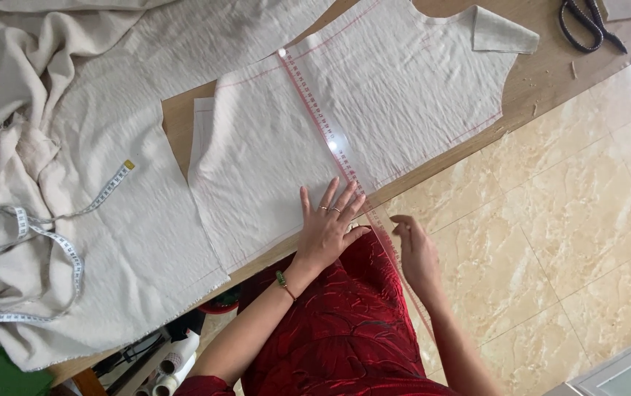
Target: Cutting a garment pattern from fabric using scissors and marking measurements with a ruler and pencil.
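— Where are the hands?

— The left hand [328, 227] lies flat on the near edge of the cut fabric piece [345, 117], fingers [328, 196] spread and released, gripping nothing. There are rings on two of them and a green bead bracelet [283, 282] at the wrist.

— And the right hand?

— The right hand [416, 249] hangs off the bench [543, 77], over the tiled floor [550, 242], just right of the left hand. Its fingers curl loosely near the low end of the clear ruler [330, 132]; whether they pinch the ruler or only brush it, I cannot tell.

— How does the ruler lie?

— It is a long, see-through strip with red markings, running across the fabric piece from a far-left point down to the near right, past the bench edge and on beside the person's red dress [345, 330].

— Describe the fabric piece.

— Cream, crinkled, cut to a bodice shape with an armhole curve on the far right, where a corner is folded over. Faint red lines are drawn along its edges. It lies flat in the middle of the bench, its near corner under the left palm.

— What else is about?

— To the left, a larger heap of the same cream cloth [73, 183], rumpled at the far left, with a white tape measure [29, 235] looped over it. Black scissors [587, 22] rest at the far right corner. Below the bench edge, near left, some white thread cones [176, 359] show.
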